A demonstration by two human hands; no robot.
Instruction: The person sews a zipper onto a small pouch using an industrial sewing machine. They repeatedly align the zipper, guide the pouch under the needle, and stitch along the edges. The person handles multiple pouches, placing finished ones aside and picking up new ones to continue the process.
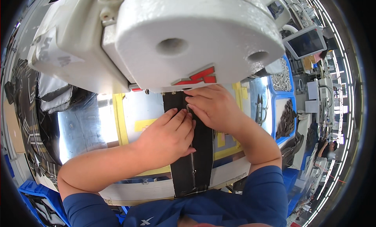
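A long black fabric strip point(203, 148) with a metal zipper point(192, 164) along it runs from under the white sewing machine head point(196, 35) toward my body. The zipper pull lies near the strip's close end. My left hand point(168, 137) presses on the strip with bent fingers along the zipper, its thumb lower down. Just beyond it, at the machine's lower edge, my right hand point(213, 107) pinches the strip beside the zipper teeth. The machine head hides the needle area and the strip's far end.
Yellow tape point(120, 121) marks the shiny work surface. Plaid cloth point(29, 109) hangs at the left, near grey fabric pieces point(56, 95). Blue bins point(273, 109) at the right hold metal chain and dark pieces; scissors point(260, 108) lie beside them. A screen point(305, 42) stands behind.
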